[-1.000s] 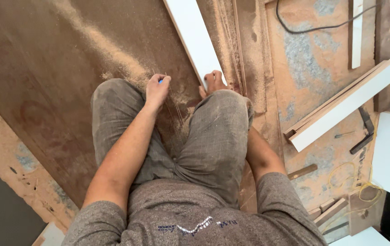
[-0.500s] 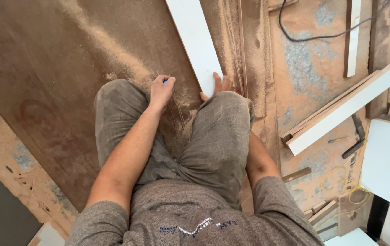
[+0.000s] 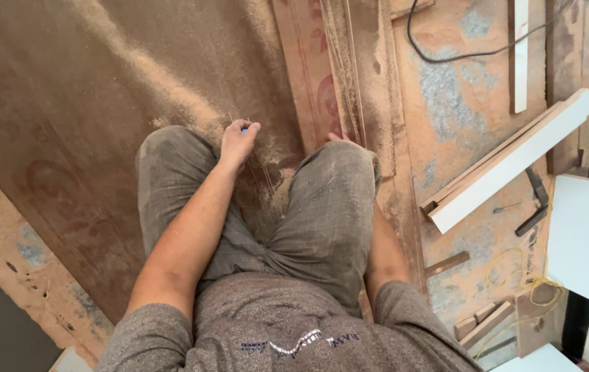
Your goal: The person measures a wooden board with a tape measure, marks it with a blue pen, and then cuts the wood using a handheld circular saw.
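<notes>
I crouch on a big brown board (image 3: 101,103) dusted with sawdust, my knees in grey trousers in the middle of the view. My left hand (image 3: 238,141) reaches past my left knee to the board, its fingers closed on a small blue pen-like object whose tip just shows. Thin pencil lines run on the board under that hand. My right hand (image 3: 339,138) is almost wholly hidden behind my right knee; only fingertips show near a sawdust-covered wooden strip (image 3: 349,83). Whether it holds anything cannot be seen.
A long white-faced board (image 3: 508,162) lies slanted at the right. A black cable (image 3: 460,54) curls at the top, beside a narrow white strip (image 3: 520,55). A white panel (image 3: 587,241), a dark tool (image 3: 537,203), yellow cord (image 3: 515,282) and wood offcuts (image 3: 480,320) fill the right side.
The long white strip that lay ahead under my right hand is gone from view. My left hand stays by my left knee; my right hand has sunk behind the right knee.
</notes>
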The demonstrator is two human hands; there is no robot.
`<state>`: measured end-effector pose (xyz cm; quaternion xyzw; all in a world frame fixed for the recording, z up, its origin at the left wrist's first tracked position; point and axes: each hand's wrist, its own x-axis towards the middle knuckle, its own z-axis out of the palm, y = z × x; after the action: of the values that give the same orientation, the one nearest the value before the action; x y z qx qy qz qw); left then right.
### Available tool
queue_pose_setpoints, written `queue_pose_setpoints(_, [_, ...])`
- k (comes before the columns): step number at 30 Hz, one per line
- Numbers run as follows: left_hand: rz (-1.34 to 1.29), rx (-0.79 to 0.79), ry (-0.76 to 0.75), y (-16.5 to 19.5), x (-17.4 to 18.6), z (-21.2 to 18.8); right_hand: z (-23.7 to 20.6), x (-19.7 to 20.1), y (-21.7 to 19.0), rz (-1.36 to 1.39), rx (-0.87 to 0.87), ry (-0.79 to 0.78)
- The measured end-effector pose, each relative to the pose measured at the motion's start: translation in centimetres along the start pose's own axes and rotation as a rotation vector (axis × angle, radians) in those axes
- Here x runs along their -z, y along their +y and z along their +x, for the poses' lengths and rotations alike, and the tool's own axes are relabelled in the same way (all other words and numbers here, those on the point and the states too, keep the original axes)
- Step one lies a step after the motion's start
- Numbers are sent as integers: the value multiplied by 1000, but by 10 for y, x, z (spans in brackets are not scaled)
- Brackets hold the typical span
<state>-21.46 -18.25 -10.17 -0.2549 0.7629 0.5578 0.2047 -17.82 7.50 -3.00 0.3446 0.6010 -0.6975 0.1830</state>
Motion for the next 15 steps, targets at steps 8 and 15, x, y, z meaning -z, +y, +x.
queue_pose_setpoints(8, [449, -640, 146, 17, -6, -25, 21, 42, -29, -744, 566, 175])
queue_pose_setpoints(15, [763, -1099, 272, 107, -20, -20, -70, 93, -156, -1089, 1379, 448])
